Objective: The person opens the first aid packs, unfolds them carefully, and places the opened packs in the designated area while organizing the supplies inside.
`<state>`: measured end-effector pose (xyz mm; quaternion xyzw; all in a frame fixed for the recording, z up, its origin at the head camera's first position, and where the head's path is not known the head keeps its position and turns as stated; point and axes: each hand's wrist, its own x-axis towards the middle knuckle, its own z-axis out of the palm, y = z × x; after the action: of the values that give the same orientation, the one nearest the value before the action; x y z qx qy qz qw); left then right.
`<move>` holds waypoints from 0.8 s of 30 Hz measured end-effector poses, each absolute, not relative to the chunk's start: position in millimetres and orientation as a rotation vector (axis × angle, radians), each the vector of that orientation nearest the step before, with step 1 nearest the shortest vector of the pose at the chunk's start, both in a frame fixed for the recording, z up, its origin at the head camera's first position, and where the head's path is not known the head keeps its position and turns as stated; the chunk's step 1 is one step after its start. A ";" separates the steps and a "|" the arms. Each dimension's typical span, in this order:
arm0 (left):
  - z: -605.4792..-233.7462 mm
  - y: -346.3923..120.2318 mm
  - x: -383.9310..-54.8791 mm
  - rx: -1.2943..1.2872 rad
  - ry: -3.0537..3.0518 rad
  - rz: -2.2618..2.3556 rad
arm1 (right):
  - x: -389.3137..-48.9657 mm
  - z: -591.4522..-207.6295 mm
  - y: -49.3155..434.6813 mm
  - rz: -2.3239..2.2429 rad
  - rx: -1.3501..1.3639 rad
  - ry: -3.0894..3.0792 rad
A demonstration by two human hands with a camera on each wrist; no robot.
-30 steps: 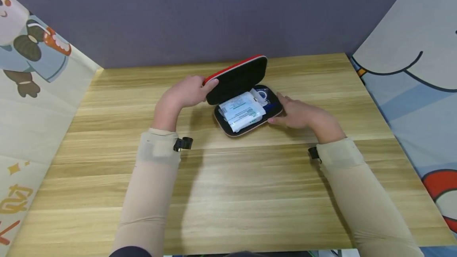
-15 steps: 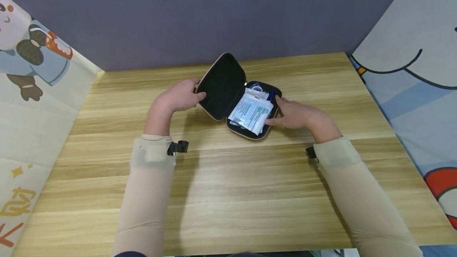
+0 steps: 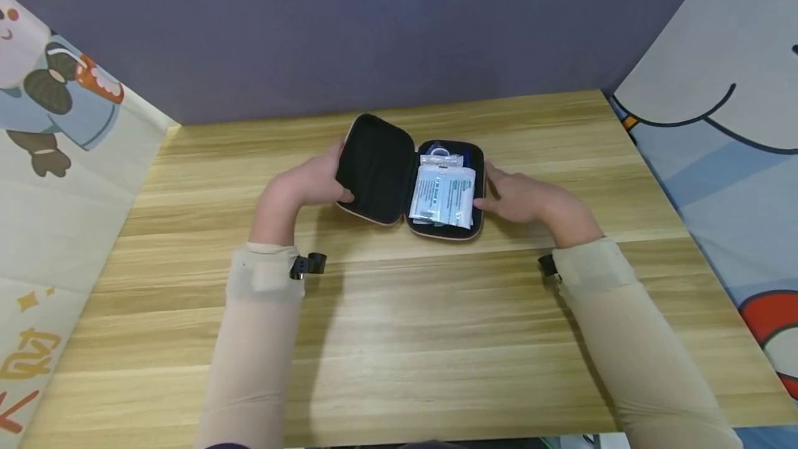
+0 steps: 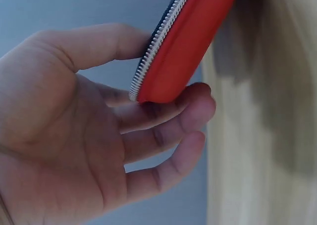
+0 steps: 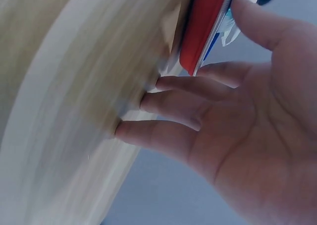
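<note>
A red zippered case (image 3: pixel 374 175) with a black lining stands unfolded on the table, its lid on the left and tilted up. Its tray side, on the right, contains white packets (image 3: pixel 444 196) with printed text and a clear bag with a white ring (image 3: pixel 439 150). My left hand (image 3: pixel 314 179) pinches the lid's outer edge between thumb and fingers; the left wrist view shows the red shell (image 4: pixel 183 51) and silver zipper teeth there. My right hand (image 3: pixel 520 196) rests at the tray's right side, fingers fairly straight. In the right wrist view, its thumb lies at the zipper rim, and fingertips touch the table.
The wooden table (image 3: pixel 386 338) reaches back to a dark grey-blue panel (image 3: pixel 386 33). Printed cartoon panels stand at the left (image 3: pixel 56 102) and right (image 3: pixel 704 75). Small black cameras sit on both wrists.
My left hand has swung the lid leftward and down, so the case has unfolded wider. The whole case has turned straighter, and its packets show fully. The right hand stays at its right side.
</note>
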<state>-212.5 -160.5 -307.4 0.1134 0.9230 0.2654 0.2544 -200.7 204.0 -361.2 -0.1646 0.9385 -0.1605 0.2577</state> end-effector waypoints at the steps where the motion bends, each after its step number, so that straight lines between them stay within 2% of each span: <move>1: -310.5 -161.3 -211.4 0.294 2.505 0.704 | -201.3 -361.0 204.3 -0.425 -0.437 2.543; 14: -357.2 -167.6 -205.9 0.211 2.454 0.563 | -210.3 -366.4 217.2 -0.398 -0.430 2.506; 24: -357.2 -164.6 -203.8 0.174 2.499 0.527 | -222.6 -364.8 224.0 -0.423 -0.444 2.444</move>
<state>-203.8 -164.6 -357.2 0.0650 0.9352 0.1973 0.2868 -222.6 224.0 -364.8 -0.1676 0.9235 -0.1597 0.3058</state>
